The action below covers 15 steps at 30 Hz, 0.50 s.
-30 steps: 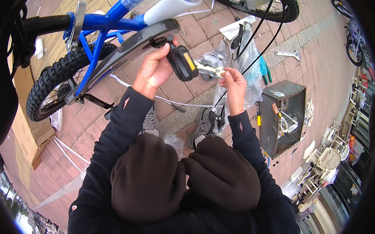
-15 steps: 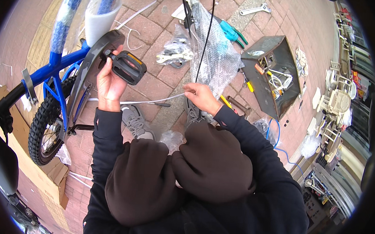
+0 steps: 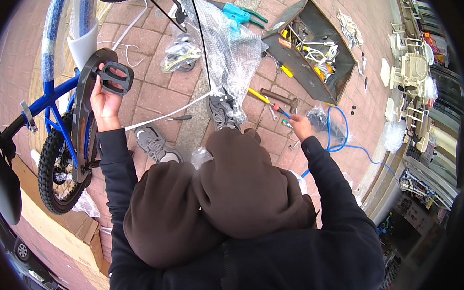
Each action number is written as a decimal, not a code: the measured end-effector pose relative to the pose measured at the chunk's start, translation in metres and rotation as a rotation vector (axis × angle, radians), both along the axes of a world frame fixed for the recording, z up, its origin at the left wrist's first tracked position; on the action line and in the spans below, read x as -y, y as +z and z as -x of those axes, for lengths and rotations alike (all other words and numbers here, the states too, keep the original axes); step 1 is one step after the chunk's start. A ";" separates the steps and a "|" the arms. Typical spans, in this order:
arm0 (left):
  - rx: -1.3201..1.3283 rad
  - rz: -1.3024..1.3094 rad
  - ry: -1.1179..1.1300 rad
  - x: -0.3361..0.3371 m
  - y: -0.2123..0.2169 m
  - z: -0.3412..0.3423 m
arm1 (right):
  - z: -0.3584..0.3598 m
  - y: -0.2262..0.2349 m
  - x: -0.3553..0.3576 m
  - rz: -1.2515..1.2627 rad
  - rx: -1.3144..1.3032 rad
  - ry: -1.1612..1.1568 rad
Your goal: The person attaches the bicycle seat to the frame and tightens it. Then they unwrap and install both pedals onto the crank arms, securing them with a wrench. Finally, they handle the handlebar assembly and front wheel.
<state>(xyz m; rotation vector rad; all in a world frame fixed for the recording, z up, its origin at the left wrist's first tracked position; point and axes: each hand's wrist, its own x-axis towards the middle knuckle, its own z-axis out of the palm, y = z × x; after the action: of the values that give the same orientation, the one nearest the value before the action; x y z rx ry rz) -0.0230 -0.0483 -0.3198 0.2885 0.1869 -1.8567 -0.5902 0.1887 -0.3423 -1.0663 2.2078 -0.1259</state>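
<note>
The pedal, black and flat, is gripped in the left hand, just beside the chain guard of the blue bike. The right hand is at the blue end of a slim tool, though whether its fingers close on it I cannot tell. Beyond lie a hammer, bubble wrap, an open metal toolbox and, farthest, pale plastic chairs.

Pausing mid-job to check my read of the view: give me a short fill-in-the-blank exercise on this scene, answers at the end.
1. The left hand holds a black bike ____.
2. The bicycle frame is coloured ____.
3. In the picture, the open metal toolbox lies to the ____ of the bubble wrap.
4. The looped hose or cable near the right hand is coloured ____.

Missing words: pedal; blue; right; blue.
</note>
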 end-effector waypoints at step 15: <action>0.065 -0.142 0.027 -0.014 0.020 0.004 | 0.067 -0.034 0.182 0.266 -0.316 -0.253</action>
<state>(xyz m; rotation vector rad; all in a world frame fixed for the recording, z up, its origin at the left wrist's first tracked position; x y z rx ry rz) -0.0266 -0.0340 -0.3001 0.4418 0.2766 -1.8077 -0.6574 0.0063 -0.3765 -0.9938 2.6653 -0.3959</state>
